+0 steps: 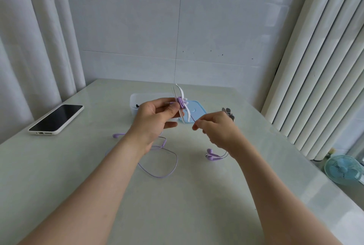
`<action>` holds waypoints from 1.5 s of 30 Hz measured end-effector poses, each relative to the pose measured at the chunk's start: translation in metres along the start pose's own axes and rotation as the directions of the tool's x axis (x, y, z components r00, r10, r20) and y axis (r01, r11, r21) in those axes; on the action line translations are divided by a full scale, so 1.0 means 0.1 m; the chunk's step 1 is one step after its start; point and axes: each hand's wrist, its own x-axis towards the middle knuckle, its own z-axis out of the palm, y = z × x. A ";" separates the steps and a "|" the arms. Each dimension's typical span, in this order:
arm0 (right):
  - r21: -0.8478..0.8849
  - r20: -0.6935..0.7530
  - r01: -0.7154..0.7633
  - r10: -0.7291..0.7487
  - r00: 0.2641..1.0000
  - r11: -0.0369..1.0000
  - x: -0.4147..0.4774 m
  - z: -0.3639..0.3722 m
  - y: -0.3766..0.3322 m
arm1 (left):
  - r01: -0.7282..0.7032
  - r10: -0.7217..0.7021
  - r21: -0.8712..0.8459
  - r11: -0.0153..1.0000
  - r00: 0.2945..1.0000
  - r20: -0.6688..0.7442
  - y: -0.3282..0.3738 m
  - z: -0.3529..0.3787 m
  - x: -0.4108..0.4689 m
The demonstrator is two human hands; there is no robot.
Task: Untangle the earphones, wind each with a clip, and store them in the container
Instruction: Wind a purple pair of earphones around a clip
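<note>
2 forearms reach forward, left grip (155, 115) and right grip (215, 127) pinching (fingers curled).

A room in a home, by the look of it: a pale glossy table (177, 205) stands against a wall (197, 28) of large white tiles, long white curtains (325, 57) hang on both sides, a phone (56, 119) lies on the table, and a small blue fan (343, 170) sits low at the right

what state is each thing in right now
white clip: held above the table, partly wound
purple cable: some on the clip, rest loose on table
left hand: grips the clip
right hand: pinches the cable
container: open, lid off
blue lid: flat beside it
phone: screen dark, face up
</note>
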 end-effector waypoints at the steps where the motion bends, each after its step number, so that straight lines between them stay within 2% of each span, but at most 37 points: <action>1: 0.019 0.072 0.008 -0.009 0.997 1.000 -0.02 0.00 -0.02 | -0.009 0.008 -0.008 1.000 0.999 -0.039 0.00 0.00 0.01; 5: 0.109 0.344 0.042 -0.077 0.936 0.993 -0.10 0.05 -0.11 | 0.017 -0.025 -0.061 0.998 0.991 -0.129 -0.02 0.01 0.02; 8: 0.180 0.425 0.047 -0.120 0.897 0.983 -0.15 0.04 -0.19 | 0.041 -0.054 -0.108 0.993 0.991 -0.125 -0.02 0.04 0.00; 10: 0.254 0.421 0.027 -0.135 0.897 0.967 -0.16 0.00 -0.21 | 0.020 -0.028 -0.059 0.998 0.990 -0.135 -0.02 0.05 -0.01; 12: 0.286 0.390 0.015 -0.130 0.911 0.958 -0.17 -0.05 -0.22 | -0.030 0.050 0.145 0.989 0.989 -0.137 -0.07 0.04 -0.01; 14: 0.304 0.348 -0.001 -0.110 0.931 0.953 -0.16 -0.07 -0.20 | -0.075 0.121 0.358 0.931 0.987 -0.106 -0.12 0.02 0.00; 18: 0.291 0.218 -0.005 -0.061 0.974 0.957 -0.13 -0.07 -0.18 | -0.161 0.185 0.558 0.814 0.983 0.013 -0.18 0.01 0.01; 20: 0.283 0.096 0.034 -0.064 0.993 0.958 -0.11 -0.07 -0.17 | -0.205 0.203 0.652 0.730 0.976 0.080 -0.20 -0.01 0.02; 21: 0.296 0.028 0.056 -0.067 0.997 0.954 -0.10 -0.08 -0.16 | -0.222 0.197 0.678 0.701 0.974 0.115 -0.20 -0.02 0.02; 24: 0.373 -0.138 0.087 -0.038 0.990 0.924 -0.05 -0.08 -0.15 | -0.261 0.170 0.658 0.706 0.965 0.199 -0.18 0.01 0.01; 27: 0.478 -0.250 0.053 0.078 0.965 0.877 -0.02 -0.13 -0.14 | -0.315 0.184 0.695 0.646 0.948 0.259 -0.21 0.03 0.00; 30: 0.650 -0.264 0.013 0.210 0.941 0.759 -0.02 -0.20 -0.13 | -0.316 0.172 0.727 0.610 0.948 0.268 -0.28 -0.02 0.02; 35: 0.838 -0.227 0.019 0.318 0.921 0.545 -0.03 -0.26 -0.12 | -0.284 0.074 0.708 0.647 0.947 0.312 -0.27 -0.01 0.01; 37: 0.858 -0.269 0.061 0.344 0.900 0.511 -0.01 -0.30 -0.11 | -0.243 0.029 0.678 0.694 0.950 0.311 -0.28 0.00 -0.01; 38: 0.839 -0.311 0.082 0.350 0.884 0.538 -0.01 -0.31 -0.09 | -0.216 0.009 0.651 0.727 0.952 0.306 -0.27 -0.01 -0.01; 40: 0.709 -0.456 0.115 0.327 0.828 0.696 0.02 -0.29 -0.05 | -0.173 -0.018 0.588 0.790 0.953 0.303 -0.24 0.00 -0.01; 42: 0.442 -0.623 0.088 0.234 0.746 0.893 0.05 -0.26 -0.01 | -0.127 -0.048 0.519 0.845 0.950 0.310 -0.19 0.01 -0.01; 43: 0.297 -0.676 0.044 0.177 0.716 0.954 0.07 -0.25 0.02 | -0.098 -0.070 0.487 0.868 0.947 0.315 -0.17 0.02 -0.01; 45: 0.039 -0.683 -0.085 0.088 0.725 0.996 0.09 -0.23 0.11 | -0.031 -0.122 0.418 0.908 0.934 0.336 -0.13 0.02 -0.03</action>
